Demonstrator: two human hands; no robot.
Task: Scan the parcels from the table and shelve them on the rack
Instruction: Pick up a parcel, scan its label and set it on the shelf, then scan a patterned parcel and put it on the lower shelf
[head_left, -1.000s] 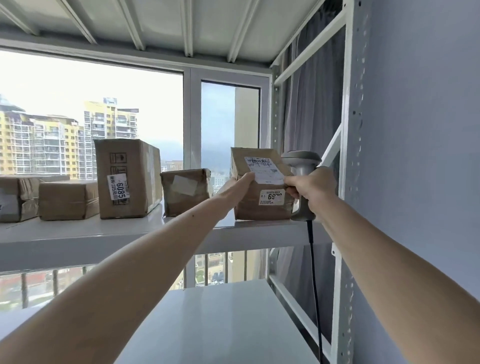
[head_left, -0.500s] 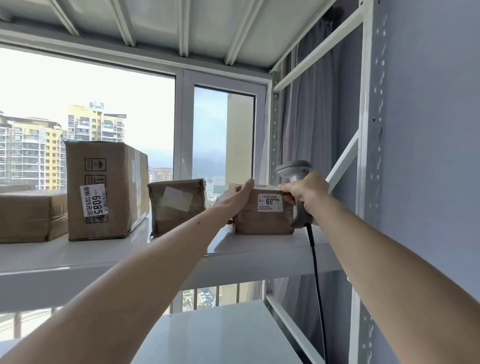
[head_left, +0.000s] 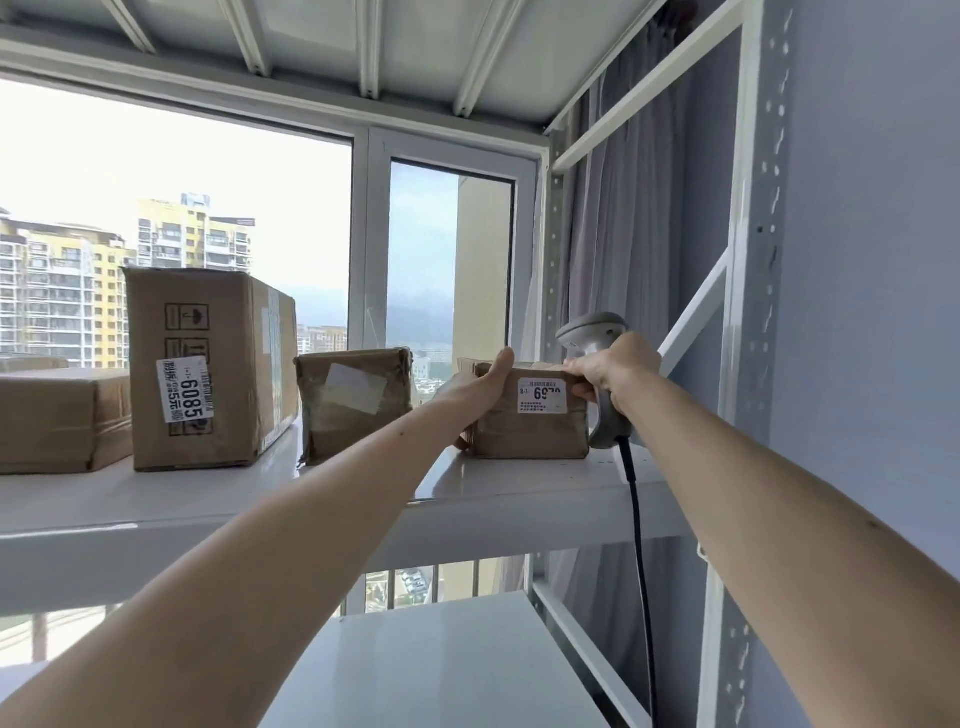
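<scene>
left hand (head_left: 480, 384): arm stretched out, fingers pretty much straight, palm flat on something
right hand (head_left: 615, 371): arm reaching up, fingers curled tight in a grip

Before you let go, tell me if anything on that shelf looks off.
The parcel in your hands sits with its white label upside down, its digits inverted. The small wrapped parcel left of it leans, its tape wrinkled. The tall 6085 box stands straight.

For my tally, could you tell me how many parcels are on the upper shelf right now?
4, possibly more beyond the left edge: a low box far left, the tall 6085 box, a taped parcel, and the parcel between both hands.
</scene>
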